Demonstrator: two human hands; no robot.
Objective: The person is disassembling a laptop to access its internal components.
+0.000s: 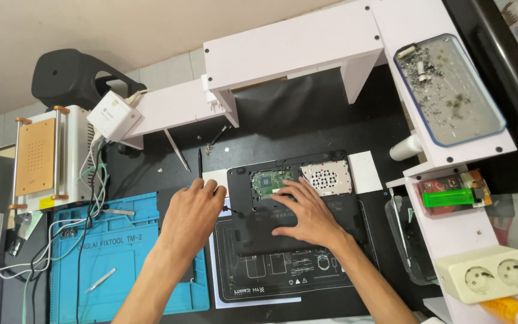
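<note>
1. 2 hands on the job: the right hand [308, 215] lies open, fingers spread flat on the black laptop base [298, 201] mid-worktop.
2. Left hand [192, 211] is curled at the base's left edge; what it pinches, I cannot tell.
3. Both forearms are cut off below.
4. Clear tray [449, 90] on the white shelf [307, 45] holds grey debris and stubs.
</note>
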